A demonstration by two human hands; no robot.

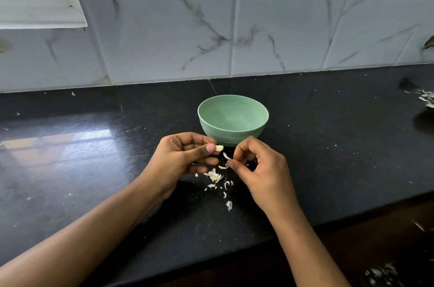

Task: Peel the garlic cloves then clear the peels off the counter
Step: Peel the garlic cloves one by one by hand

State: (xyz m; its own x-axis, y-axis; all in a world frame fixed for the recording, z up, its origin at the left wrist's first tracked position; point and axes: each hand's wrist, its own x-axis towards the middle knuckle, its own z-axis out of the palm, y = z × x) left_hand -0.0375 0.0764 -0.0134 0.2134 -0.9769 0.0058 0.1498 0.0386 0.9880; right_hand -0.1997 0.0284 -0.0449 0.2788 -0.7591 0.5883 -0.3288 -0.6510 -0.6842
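My left hand (185, 157) pinches a pale garlic clove (219, 147) between thumb and fingers, just in front of a green bowl (233, 120). My right hand (256, 169) is close beside it, its thumb and forefinger pinching a small strip of white peel (226, 156). Both hands hover over the black counter (94, 169). Below them lies a scatter of several white garlic peels (216, 177), trailing toward the counter's front edge. The bowl's inside looks empty from here.
A marble-look tiled wall (211, 28) runs behind the counter. More peels (426, 97) lie at the far right edge of the counter. A window ledge (40, 11) is at the upper left. The counter's front edge runs diagonally at the lower right.
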